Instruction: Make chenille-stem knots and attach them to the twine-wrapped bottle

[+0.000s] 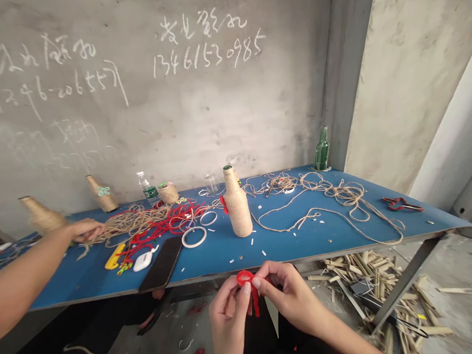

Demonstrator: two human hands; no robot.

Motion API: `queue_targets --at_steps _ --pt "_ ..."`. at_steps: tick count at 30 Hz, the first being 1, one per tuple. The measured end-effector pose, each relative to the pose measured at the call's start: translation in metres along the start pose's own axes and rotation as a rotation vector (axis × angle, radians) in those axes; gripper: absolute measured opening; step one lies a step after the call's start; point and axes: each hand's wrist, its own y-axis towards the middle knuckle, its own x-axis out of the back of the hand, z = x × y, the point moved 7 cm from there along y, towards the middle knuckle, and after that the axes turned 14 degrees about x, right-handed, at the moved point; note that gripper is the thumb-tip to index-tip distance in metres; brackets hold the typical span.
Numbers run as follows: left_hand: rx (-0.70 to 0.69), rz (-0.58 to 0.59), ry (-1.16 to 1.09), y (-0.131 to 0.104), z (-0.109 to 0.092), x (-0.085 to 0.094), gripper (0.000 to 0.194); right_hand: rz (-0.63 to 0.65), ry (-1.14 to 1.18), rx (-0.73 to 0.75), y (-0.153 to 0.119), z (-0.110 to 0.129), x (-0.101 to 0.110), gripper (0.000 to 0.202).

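Note:
Below the table's front edge, my left hand (229,307) and my right hand (285,292) pinch a red cord (246,278) between thumbs and fingers. The cord is bent into a small loop at the top, and a short end hangs down between the hands. Behind them on the blue table (287,246) stands a twine-wrapped bottle (238,206) with a red piece on its left side. Two white rings (194,237) lie to the left of that bottle.
Another person's hand (86,230) touches tangled twine at left. A black phone (161,264), a white case (142,261) and a yellow tool (115,256) lie nearby. Loose twine (350,194) and a green bottle (322,150) are at right. Wood scraps (387,280) cover the floor.

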Motion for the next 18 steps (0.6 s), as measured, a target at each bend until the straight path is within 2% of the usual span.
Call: queue_targets --at_steps 5,9,15,18 --pt "-0.083 0.022 0.100 -0.004 -0.009 -0.004 0.033 -0.006 -0.058 -0.016 0.001 -0.006 0.006 0.044" --pt "-0.136 0.039 0.151 -0.003 -0.010 -0.005 0.031 -0.059 -0.117 0.002 0.001 -0.004 0.010 0.045" --pt "0.032 0.022 0.036 0.012 0.013 0.010 0.031 0.034 0.010 -0.019 0.004 0.001 -0.001 0.040" --pt "0.089 -0.004 -0.055 0.017 0.018 0.014 0.032 -0.016 -0.041 -0.028 0.005 -0.002 0.008 0.040"
